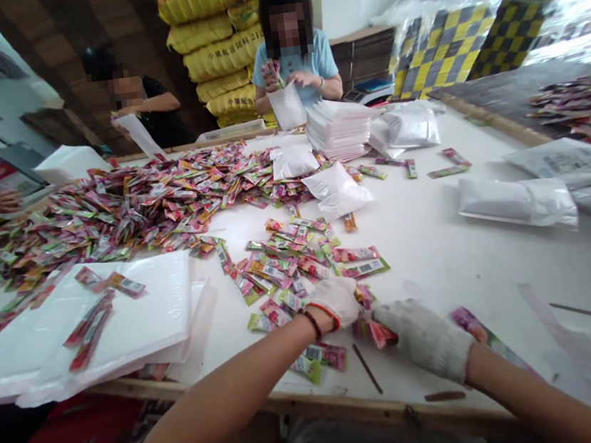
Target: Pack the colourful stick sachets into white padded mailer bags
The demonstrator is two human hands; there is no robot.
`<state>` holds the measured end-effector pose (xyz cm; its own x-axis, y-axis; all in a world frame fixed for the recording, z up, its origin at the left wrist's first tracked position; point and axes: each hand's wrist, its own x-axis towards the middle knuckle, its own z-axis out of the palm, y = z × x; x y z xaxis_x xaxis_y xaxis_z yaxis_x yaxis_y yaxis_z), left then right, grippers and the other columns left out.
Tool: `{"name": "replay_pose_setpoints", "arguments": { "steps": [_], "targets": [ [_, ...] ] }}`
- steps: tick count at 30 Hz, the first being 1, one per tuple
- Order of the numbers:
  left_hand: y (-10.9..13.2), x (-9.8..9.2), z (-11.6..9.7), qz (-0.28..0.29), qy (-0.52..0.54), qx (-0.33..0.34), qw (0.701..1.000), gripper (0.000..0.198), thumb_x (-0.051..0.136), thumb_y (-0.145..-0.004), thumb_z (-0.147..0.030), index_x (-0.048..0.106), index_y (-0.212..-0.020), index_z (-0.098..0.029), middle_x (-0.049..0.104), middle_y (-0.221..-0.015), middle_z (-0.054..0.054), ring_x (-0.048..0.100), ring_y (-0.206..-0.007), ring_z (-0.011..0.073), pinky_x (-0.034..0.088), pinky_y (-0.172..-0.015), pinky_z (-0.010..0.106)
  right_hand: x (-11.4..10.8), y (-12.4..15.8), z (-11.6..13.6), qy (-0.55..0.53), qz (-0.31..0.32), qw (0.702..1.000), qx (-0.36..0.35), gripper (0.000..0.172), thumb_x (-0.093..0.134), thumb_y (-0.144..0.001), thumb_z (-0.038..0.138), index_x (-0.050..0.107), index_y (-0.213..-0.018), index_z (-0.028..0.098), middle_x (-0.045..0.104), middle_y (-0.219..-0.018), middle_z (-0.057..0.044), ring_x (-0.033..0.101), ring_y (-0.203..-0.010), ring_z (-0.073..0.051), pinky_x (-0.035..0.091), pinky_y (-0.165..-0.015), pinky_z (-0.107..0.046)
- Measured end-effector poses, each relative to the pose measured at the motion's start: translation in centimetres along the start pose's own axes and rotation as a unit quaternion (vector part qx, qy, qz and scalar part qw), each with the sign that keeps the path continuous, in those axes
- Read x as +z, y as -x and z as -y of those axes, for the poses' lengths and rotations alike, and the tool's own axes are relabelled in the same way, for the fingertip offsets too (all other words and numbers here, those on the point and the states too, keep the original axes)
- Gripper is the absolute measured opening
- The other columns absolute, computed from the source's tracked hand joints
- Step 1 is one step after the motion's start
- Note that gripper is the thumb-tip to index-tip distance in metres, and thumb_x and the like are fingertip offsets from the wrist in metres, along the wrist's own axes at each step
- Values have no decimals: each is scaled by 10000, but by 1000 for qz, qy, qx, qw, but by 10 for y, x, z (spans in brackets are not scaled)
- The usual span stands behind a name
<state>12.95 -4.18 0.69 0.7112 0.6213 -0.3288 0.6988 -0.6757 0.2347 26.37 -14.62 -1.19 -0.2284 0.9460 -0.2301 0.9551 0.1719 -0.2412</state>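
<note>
Both of my hands wear white knit gloves and meet low over the white table (430,262). My left hand (335,301), with a dark beaded bracelet at the wrist, has its fingers closed on small snack sachets (365,295). Facing it, my right hand (425,338) pinches at the same bunch, where a red sachet (383,334) shows by its fingertips. The gloves partly hide how many sachets each holds. A loose group of pink, green and orange sachets (272,271) lies just beyond my left hand, and a few more are under my left wrist.
A large heap of sachets (126,206) spreads across the far left. White bags (164,295) lie flat at left, with several sachets on top. Filled white parcels (513,202) sit at right; a bag stack (338,130) stands at the back. Co-workers handle bags across the table.
</note>
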Motion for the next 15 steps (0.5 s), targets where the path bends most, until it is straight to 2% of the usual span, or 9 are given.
{"name": "replay_pose_setpoints", "arguments": {
  "steps": [3,6,9,12,15],
  "targets": [
    [17,-11,9,-50,-36,77,995,200,508,-769,-287,599,-902,-169,659,-942,105,628,-853,247,485,-726,335,-8,6,-19,-1,-21,999,-35,193,505,-715,112,640,-825,198,657,-848,-89,576,-779,-237,377,-713,-345],
    [23,-30,30,-90,-74,100,988,261,503,-783,-280,572,-1020,-195,665,-890,68,631,-816,217,478,-717,306,-23,-5,-39,-14,-76,997,-22,212,487,-778,182,633,-932,180,663,-850,-86,578,-777,-221,378,-717,-324],
    [5,-43,52,-109,-138,97,980,397,595,-694,-262,565,-1081,-182,663,-943,91,624,-866,248,466,-736,328,-36,-37,-48,18,-89,996,-21,320,485,-778,190,602,-1076,179,675,-928,-98,596,-816,-229,373,-712,-319],
    [-21,-40,64,-90,-195,112,970,262,573,-711,-239,621,-962,-180,666,-892,96,626,-828,254,455,-727,353,-41,-69,-46,52,-58,997,-15,321,522,-765,220,611,-1072,196,676,-971,-107,605,-845,-238,375,-713,-316],
    [-30,-35,68,-86,-202,139,966,166,522,-764,-246,653,-850,-192,662,-853,90,623,-804,245,450,-739,376,-41,-78,-44,70,-19,997,-6,216,532,-767,269,651,-933,198,682,-907,-104,613,-820,-244,378,-687,-315]
  ]
}}
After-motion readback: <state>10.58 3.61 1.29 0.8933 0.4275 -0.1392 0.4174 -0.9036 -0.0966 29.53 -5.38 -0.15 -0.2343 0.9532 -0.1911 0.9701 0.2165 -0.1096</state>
